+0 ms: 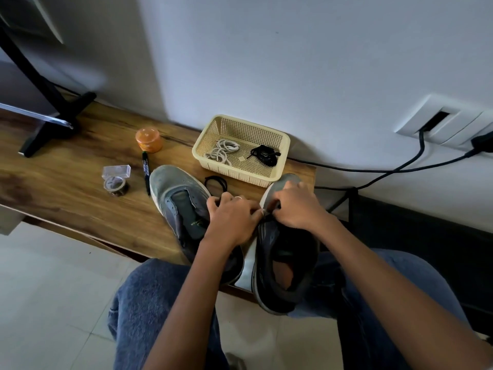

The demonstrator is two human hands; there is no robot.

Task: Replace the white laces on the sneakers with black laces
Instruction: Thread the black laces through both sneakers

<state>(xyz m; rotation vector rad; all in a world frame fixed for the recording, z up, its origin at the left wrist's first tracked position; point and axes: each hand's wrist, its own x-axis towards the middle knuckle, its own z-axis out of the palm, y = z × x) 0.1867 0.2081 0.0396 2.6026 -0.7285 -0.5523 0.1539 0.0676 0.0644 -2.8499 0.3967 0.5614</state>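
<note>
Both hands meet over the right sneaker [282, 252]: left hand [232, 214] grip is a tight pinch, fingertips curled on what looks like a black lace [215, 184] at the eyelets; right hand [296, 206] grip is curled down over the vamp, pinching at the same spot. The exact contact point is hidden under the fingers, so I can't tell which eyelet.

Right sneaker: dark, near edge of the worktop [80, 198], heel hanging off toward the lap, toe partly hidden by the right hand. Left sneaker [181, 204]: grey, just left of it, no lace in its eyelets; there is small green lettering on the tongue, too small to read. Its heel is covered by the left forearm.

The black lace loops on the worktop between the two toes and runs under the left hand.

Cream mesh basket [241, 172] at the far side against the wall: coiled white laces [222, 153] in its left half, a bundled black lace [264, 154] in its right half, apart from each other.

Left of the sneakers: black marker [146, 172], print on barrel unreadable; orange lidded tub [148, 140] far of it; tape roll [116, 185] with a clear plastic box [117, 172] touching its far side.

Far left: a black stand [53, 113], cut off by the frame. Right: wall socket [442, 121] with black cables [373, 169].
</note>
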